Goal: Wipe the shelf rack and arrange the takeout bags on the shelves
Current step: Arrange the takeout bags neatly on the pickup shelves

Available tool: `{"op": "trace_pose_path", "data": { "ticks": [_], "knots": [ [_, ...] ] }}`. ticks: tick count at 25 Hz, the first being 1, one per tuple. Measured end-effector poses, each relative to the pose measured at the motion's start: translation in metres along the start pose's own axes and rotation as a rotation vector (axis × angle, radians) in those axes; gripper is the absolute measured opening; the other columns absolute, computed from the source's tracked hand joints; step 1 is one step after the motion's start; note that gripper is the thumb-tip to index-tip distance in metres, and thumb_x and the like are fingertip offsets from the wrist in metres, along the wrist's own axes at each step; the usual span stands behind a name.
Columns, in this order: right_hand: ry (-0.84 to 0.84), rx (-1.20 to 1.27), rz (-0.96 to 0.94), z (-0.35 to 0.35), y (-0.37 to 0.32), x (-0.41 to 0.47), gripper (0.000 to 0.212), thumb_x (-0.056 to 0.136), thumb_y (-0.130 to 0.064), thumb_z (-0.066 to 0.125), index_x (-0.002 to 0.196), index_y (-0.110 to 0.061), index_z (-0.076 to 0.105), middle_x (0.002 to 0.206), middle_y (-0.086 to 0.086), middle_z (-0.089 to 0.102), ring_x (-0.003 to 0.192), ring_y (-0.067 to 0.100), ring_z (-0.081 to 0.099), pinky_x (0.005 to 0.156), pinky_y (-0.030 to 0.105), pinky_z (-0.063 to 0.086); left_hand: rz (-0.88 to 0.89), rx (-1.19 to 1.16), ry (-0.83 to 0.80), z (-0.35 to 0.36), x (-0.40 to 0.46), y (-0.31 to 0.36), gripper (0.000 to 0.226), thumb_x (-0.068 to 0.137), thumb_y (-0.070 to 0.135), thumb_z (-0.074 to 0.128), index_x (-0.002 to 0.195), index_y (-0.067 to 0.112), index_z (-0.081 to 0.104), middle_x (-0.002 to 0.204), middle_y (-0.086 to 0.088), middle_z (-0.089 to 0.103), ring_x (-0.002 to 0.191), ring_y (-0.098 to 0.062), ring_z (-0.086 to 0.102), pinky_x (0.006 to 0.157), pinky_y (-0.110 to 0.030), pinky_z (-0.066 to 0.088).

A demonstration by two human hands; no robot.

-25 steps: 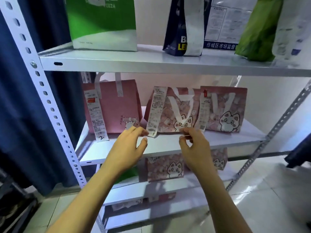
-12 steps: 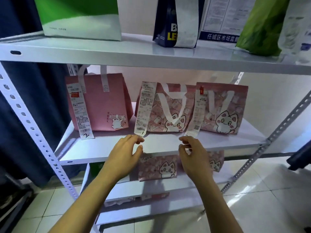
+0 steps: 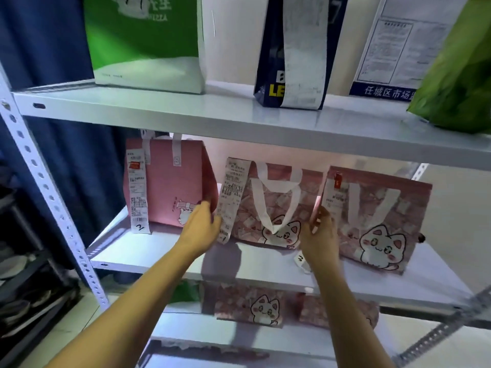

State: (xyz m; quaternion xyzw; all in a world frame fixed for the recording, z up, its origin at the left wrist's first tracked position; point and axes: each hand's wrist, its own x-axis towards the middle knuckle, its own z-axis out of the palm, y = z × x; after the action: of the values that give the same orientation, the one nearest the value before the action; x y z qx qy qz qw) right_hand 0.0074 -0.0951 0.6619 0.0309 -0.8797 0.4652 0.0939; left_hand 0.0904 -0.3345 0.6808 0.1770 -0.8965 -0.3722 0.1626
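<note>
A: Shelf rack [image 3: 239, 266], middle shelf: three pink bags. Middle cat bag [image 3: 271, 208] stands between left hand [image 3: 202, 229] and right hand [image 3: 320, 235].

B: Grip? Fingers at its sides; closure indiscernible. Risk: nudging tips neighbouring bags, tears receipt [image 3: 231, 197].

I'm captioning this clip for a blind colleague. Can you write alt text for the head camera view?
Two bare hands reach to the middle cat-print pink bag on a white metal shelf, the left hand at its left edge by a hanging receipt, the right hand at its right edge. A plain pink bag and another cat-print bag flank it.
</note>
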Motion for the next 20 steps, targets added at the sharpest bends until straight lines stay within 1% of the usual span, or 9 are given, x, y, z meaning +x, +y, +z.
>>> {"op": "trace_pose_path", "data": {
  "ticks": [3, 6, 8, 10, 11, 12, 14, 17, 20],
  "knots": [
    [-0.070, 0.059, 0.082, 0.005, 0.008, 0.019, 0.036, 0.102, -0.026, 0.046, 0.136, -0.015, 0.048, 0.134, 0.012, 0.048, 0.111, 0.033, 0.058, 0.098, 0.055, 0.051, -0.086, -0.033, -0.066, 0.012, 0.016, 0.004, 0.029, 0.102, 0.017, 0.045, 0.125, 0.002, 0.054, 0.120, -0.019, 0.065, 0.101, -0.034, 0.062, 0.084, -0.039, 0.052],
    [-0.053, 0.173, 0.061, 0.008, 0.016, 0.025, 0.013, 0.100, -0.015, 0.049, 0.107, -0.021, 0.057, 0.100, 0.006, 0.066, 0.090, 0.029, 0.067, 0.073, 0.046, 0.059, -0.115, -0.105, -0.071, 0.021, 0.018, 0.006, 0.022, 0.103, 0.016, 0.044, 0.116, 0.003, 0.055, 0.117, -0.015, 0.067, 0.092, -0.024, 0.061, 0.069, -0.025, 0.050],
    [0.026, 0.249, 0.034, 0.006, 0.019, 0.024, 0.020, 0.100, -0.013, 0.051, 0.092, -0.032, 0.054, 0.091, 0.000, 0.067, 0.085, 0.022, 0.067, 0.066, 0.035, 0.055, -0.081, -0.178, -0.024, 0.025, 0.013, 0.002, 0.019, 0.104, 0.018, 0.043, 0.115, 0.007, 0.055, 0.116, -0.008, 0.066, 0.095, -0.021, 0.062, 0.072, -0.026, 0.052],
    [0.078, 0.336, 0.021, 0.003, 0.022, 0.022, 0.020, 0.101, -0.014, 0.052, 0.094, -0.032, 0.055, 0.094, 0.000, 0.068, 0.084, 0.017, 0.067, 0.071, 0.037, 0.058, -0.058, -0.252, 0.017, 0.027, 0.005, -0.003, 0.017, 0.105, 0.021, 0.042, 0.106, 0.012, 0.057, 0.110, -0.003, 0.068, 0.098, -0.021, 0.065, 0.078, -0.035, 0.057],
    [0.093, 0.386, 0.027, 0.003, 0.023, 0.020, 0.014, 0.102, -0.014, 0.052, 0.099, -0.026, 0.058, 0.098, 0.002, 0.068, 0.086, 0.018, 0.067, 0.073, 0.038, 0.058, -0.044, -0.289, 0.025, 0.026, 0.000, -0.005, 0.016, 0.106, 0.022, 0.043, 0.101, 0.017, 0.057, 0.105, -0.001, 0.069, 0.097, -0.018, 0.066, 0.080, -0.036, 0.057],
    [0.108, 0.421, 0.035, 0.003, 0.023, 0.016, 0.010, 0.102, -0.013, 0.053, 0.106, -0.020, 0.059, 0.100, 0.003, 0.069, 0.087, 0.016, 0.068, 0.074, 0.034, 0.059, -0.024, -0.324, 0.027, 0.024, -0.006, -0.007, 0.017, 0.106, 0.021, 0.043, 0.098, 0.022, 0.058, 0.102, 0.003, 0.071, 0.095, -0.015, 0.067, 0.080, -0.033, 0.057],
    [0.122, 0.456, 0.026, 0.000, 0.021, 0.006, 0.009, 0.101, -0.013, 0.055, 0.109, -0.015, 0.059, 0.095, -0.001, 0.070, 0.079, 0.010, 0.067, 0.063, 0.020, 0.056, 0.013, -0.370, 0.045, 0.019, -0.019, -0.009, 0.020, 0.105, 0.020, 0.045, 0.099, 0.030, 0.061, 0.099, 0.011, 0.072, 0.091, -0.005, 0.067, 0.077, -0.022, 0.054],
    [0.122, 0.472, -0.004, -0.009, 0.007, -0.024, 0.005, 0.101, -0.015, 0.057, 0.102, -0.019, 0.060, 0.087, -0.002, 0.069, 0.071, 0.014, 0.065, 0.053, 0.021, 0.052, 0.032, -0.439, 0.054, 0.001, -0.041, -0.015, 0.020, 0.104, 0.019, 0.048, 0.106, 0.029, 0.065, 0.102, 0.016, 0.073, 0.093, 0.003, 0.067, 0.076, -0.014, 0.052],
    [0.123, 0.431, -0.064, -0.014, -0.012, -0.058, 0.005, 0.100, -0.018, 0.059, 0.103, -0.020, 0.062, 0.086, -0.006, 0.070, 0.067, 0.002, 0.066, 0.051, 0.013, 0.051, 0.041, -0.504, 0.068, -0.028, -0.065, -0.020, 0.022, 0.104, 0.020, 0.049, 0.104, 0.034, 0.066, 0.102, 0.019, 0.074, 0.093, 0.005, 0.068, 0.072, -0.013, 0.054]
  ]
}}
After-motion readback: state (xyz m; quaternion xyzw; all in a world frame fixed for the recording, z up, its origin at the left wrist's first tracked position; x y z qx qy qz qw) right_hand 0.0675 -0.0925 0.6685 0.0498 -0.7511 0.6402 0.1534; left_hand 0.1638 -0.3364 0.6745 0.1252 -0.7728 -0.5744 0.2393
